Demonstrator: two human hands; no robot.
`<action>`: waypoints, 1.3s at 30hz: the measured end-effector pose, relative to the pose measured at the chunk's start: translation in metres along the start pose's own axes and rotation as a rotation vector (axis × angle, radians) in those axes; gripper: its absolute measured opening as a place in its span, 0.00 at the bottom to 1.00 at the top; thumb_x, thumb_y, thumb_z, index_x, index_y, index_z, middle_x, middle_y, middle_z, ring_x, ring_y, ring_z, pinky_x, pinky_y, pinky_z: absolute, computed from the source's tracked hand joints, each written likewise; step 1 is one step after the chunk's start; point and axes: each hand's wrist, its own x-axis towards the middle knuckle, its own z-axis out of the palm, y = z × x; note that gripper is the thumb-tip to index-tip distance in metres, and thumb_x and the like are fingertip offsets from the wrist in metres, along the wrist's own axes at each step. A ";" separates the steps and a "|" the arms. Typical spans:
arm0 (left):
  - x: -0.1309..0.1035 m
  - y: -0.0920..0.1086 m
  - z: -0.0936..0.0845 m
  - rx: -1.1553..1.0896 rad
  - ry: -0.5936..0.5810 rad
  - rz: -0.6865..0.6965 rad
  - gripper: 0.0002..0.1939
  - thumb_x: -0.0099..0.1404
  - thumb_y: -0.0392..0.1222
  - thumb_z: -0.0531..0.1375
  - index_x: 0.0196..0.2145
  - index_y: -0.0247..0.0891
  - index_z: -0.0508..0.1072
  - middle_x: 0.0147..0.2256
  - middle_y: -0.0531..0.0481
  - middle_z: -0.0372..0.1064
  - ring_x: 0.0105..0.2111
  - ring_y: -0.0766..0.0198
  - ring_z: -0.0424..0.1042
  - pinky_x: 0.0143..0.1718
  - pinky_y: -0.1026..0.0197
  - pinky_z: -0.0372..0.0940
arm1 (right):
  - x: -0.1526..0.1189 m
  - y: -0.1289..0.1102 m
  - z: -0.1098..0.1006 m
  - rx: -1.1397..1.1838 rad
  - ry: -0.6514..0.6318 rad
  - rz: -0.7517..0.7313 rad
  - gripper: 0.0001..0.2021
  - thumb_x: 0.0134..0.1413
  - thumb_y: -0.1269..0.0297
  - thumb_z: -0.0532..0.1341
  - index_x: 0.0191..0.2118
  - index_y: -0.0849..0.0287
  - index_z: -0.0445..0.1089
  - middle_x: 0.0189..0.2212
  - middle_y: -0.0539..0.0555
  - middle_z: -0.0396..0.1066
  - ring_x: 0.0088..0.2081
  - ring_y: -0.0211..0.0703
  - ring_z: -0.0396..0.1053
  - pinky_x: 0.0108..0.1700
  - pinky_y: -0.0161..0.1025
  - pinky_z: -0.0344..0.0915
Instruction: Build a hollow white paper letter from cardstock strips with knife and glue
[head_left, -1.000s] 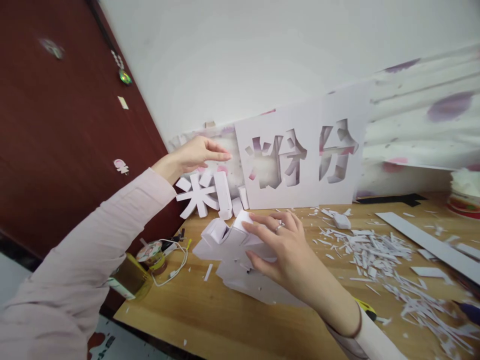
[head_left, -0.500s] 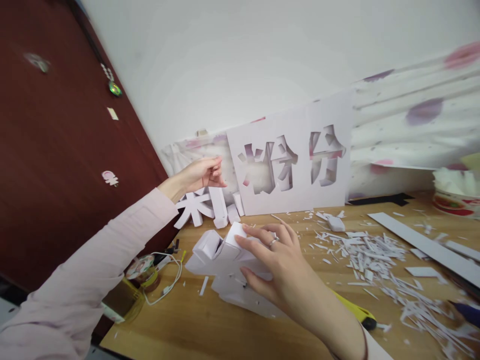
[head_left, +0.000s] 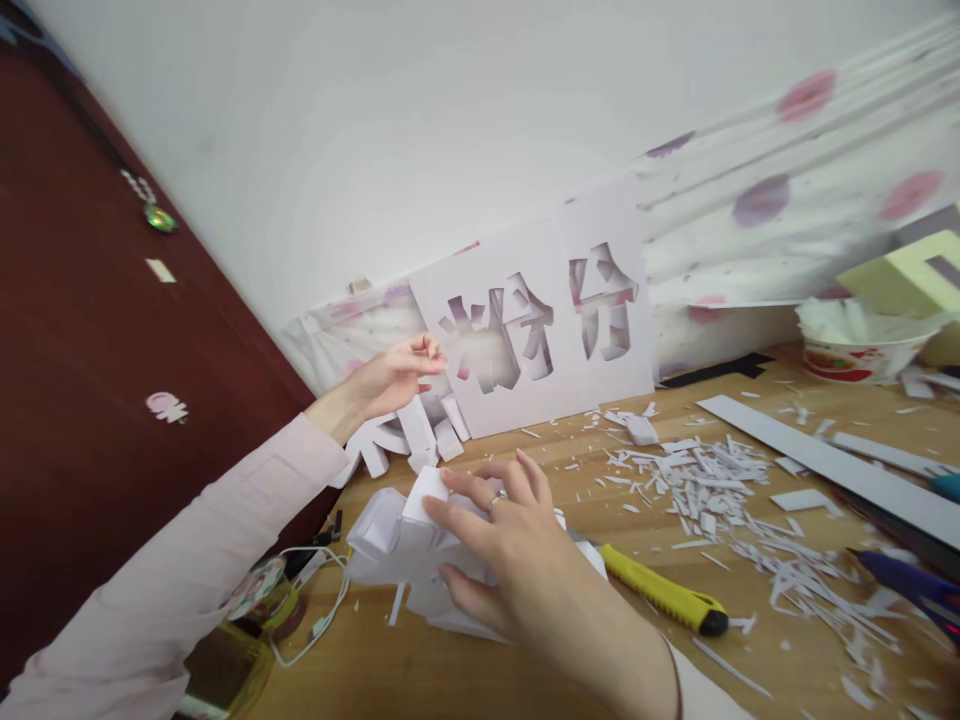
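Note:
My right hand (head_left: 510, 545), with a ring on one finger, lies over a white foam-board character (head_left: 375, 575) on the wooden table. Its fingers rest on a raised block of the piece, the thumb lower down the side. My left hand (head_left: 401, 372) is up in the air beyond the piece, fingers curled together; whatever is pinched there, if anything, is too small to tell. Behind that hand, more white foam characters (head_left: 420, 435) lean near the wall. To the right of my right hand lies a yellow utility knife (head_left: 664, 590).
A white board (head_left: 480, 410) with cut-out characters stands against the wall. White scraps (head_left: 705, 490) and a long white strip (head_left: 825, 465) cover the right side. A paper bowl (head_left: 862, 355) sits far right. Tape rolls (head_left: 262, 600) and a white cable (head_left: 337, 605) are at left.
The view has turned to the right, so more of the utility knife and bowl shows. My left hand's fingers have curled and turned a little; my right hand stays on the foam piece.

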 end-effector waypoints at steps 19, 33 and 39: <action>0.042 0.020 0.055 0.274 0.013 0.002 0.28 0.60 0.52 0.72 0.13 0.40 0.66 0.09 0.58 0.57 0.14 0.70 0.62 0.39 0.57 0.74 | -0.004 0.003 0.003 0.003 -0.032 0.003 0.20 0.63 0.57 0.66 0.59 0.52 0.69 0.62 0.58 0.72 0.56 0.61 0.65 0.62 0.77 0.55; -0.141 -0.101 0.073 -0.204 0.629 0.170 0.45 0.64 0.78 0.51 0.66 0.44 0.59 0.65 0.38 0.68 0.66 0.49 0.65 0.70 0.44 0.53 | -0.004 0.003 -0.005 -0.017 -0.033 -0.069 0.21 0.62 0.68 0.63 0.60 0.55 0.71 0.61 0.60 0.72 0.53 0.63 0.62 0.58 0.75 0.58; -0.141 -0.098 0.077 -0.359 0.553 0.172 0.46 0.67 0.77 0.48 0.70 0.43 0.51 0.63 0.39 0.71 0.67 0.52 0.64 0.70 0.48 0.51 | -0.004 0.001 -0.020 -0.025 -0.180 -0.052 0.24 0.67 0.68 0.60 0.67 0.52 0.64 0.67 0.59 0.63 0.60 0.59 0.55 0.60 0.62 0.61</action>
